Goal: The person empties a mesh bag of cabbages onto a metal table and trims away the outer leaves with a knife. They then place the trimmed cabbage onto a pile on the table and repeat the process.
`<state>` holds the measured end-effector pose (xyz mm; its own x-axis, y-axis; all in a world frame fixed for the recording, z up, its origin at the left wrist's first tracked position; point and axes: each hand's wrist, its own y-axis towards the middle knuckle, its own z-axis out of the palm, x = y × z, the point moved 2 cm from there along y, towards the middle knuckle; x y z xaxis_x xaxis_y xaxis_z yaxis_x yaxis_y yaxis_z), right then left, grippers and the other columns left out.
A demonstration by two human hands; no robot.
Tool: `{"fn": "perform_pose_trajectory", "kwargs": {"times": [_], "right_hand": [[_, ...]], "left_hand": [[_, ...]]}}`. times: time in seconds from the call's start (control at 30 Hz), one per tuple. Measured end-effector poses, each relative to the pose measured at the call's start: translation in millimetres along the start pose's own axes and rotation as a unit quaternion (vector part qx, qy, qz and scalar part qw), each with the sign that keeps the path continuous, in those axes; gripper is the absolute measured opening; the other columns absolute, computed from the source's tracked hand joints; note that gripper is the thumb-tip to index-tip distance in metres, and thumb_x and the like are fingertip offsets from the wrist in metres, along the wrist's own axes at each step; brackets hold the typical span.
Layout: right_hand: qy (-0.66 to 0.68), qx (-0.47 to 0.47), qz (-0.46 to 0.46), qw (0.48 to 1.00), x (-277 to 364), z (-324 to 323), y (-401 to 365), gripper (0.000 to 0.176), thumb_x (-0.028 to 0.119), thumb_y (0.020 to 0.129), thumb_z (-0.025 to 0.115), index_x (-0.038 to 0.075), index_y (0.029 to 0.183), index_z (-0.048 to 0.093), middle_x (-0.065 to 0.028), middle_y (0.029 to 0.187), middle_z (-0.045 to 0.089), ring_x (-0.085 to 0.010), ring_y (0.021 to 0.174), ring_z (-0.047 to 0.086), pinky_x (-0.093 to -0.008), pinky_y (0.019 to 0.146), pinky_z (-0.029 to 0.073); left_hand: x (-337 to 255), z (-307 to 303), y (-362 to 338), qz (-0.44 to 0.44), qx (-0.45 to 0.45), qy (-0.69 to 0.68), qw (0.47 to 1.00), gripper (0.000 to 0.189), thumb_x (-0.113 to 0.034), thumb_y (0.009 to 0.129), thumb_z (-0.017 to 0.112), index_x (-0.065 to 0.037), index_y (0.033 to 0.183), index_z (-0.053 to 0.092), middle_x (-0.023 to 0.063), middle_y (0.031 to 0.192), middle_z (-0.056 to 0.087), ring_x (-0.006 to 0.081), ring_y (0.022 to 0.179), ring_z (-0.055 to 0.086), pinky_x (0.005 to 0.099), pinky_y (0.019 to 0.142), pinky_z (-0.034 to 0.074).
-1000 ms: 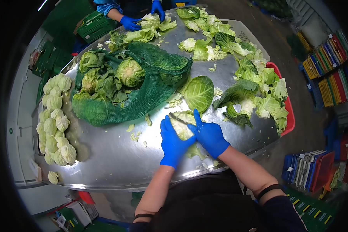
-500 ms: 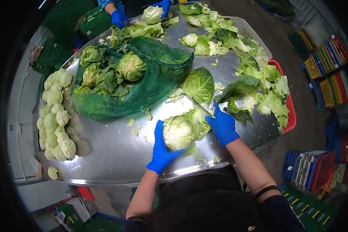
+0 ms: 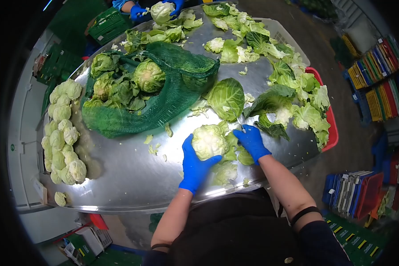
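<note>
In blue gloves, both of my hands are over the near side of the metal table. My left hand [image 3: 195, 164] is curved around the left and lower side of a trimmed pale cabbage [image 3: 209, 142], which it grips. The fingers of my right hand [image 3: 252, 142] are closed around a knife [image 3: 240, 123]; only a short piece of the blade shows above the glove. Loose leaves [image 3: 226, 172] lie below and to the right of the cabbage. Beyond my right hand rests a large green outer leaf [image 3: 226, 99].
A green net bag [image 3: 133, 122] of untrimmed cabbages lies mid-table. Trimmed heads [image 3: 57, 140] are stacked at the left edge. Leaves pile along the right, over a red crate [image 3: 332, 128] and a pale crate [image 3: 292, 39]. Across the table, a co-worker's gloved hands [image 3: 176, 6] hold another cabbage.
My left hand and the cabbage have shifted slightly right and up, and the head looks turned. Loosened leaves now lie beneath it. The co-worker's cabbage has been lifted up and left.
</note>
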<state>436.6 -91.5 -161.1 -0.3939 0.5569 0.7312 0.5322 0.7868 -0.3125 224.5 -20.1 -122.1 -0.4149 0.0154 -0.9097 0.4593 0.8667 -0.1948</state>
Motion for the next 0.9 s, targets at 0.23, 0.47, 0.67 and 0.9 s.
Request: {"fn": "perform_pose_trajectory", "kwargs": {"times": [0.23,0.47,0.67,0.9], "right_hand": [[-0.17,-0.02,-0.134,0.976,57.7,-28.2,-36.7,0.073,0.054,0.088,0.053,0.012,0.144,0.034,-0.0148,0.072,0.065,-0.0286,0.062,0.064,-0.0401,0.056,0.049],[-0.274,0.047,-0.191,0.941,65.4,1.8,-24.7,0.056,0.042,0.096,0.044,0.012,0.142,0.037,-0.0124,0.068,0.064,-0.0264,0.059,0.063,-0.0383,0.053,0.049],[-0.193,0.039,-0.06,0.979,54.6,-11.7,30.5,0.045,0.047,0.088,0.054,0.005,0.102,0.065,-0.02,0.094,0.066,-0.0358,0.085,0.064,-0.0451,0.075,0.05],[-0.226,-0.015,0.049,0.973,-24.4,-15.8,34.4,0.052,0.044,0.08,0.065,0.007,0.117,0.06,-0.0194,0.096,0.067,-0.0347,0.089,0.064,-0.0439,0.078,0.05]], "left_hand": [[11.4,-15.4,31.1,0.032,0.118,0.049,0.991,0.113,-0.033,0.055,0.09,0.001,0.14,0.025,0.0218,0.136,0.039,0.0331,0.126,0.043,0.0389,0.105,0.038],[8.0,-15.2,35.6,0.01,0.162,0.07,0.984,0.118,-0.033,0.054,0.09,0.001,0.143,0.021,0.0231,0.139,0.036,0.0341,0.127,0.042,0.039,0.106,0.037],[9.0,-9.3,6.6,0.14,0.097,0.12,0.978,0.111,-0.025,0.054,0.089,-0.001,0.142,0.026,0.0193,0.142,0.035,0.0321,0.132,0.035,0.0388,0.11,0.03],[25.8,-33.8,-12.6,0.162,0.072,0.112,0.978,0.109,-0.022,0.048,0.091,-0.008,0.14,0.034,0.0153,0.137,0.035,0.0321,0.13,0.036,0.0379,0.11,0.031]]}}
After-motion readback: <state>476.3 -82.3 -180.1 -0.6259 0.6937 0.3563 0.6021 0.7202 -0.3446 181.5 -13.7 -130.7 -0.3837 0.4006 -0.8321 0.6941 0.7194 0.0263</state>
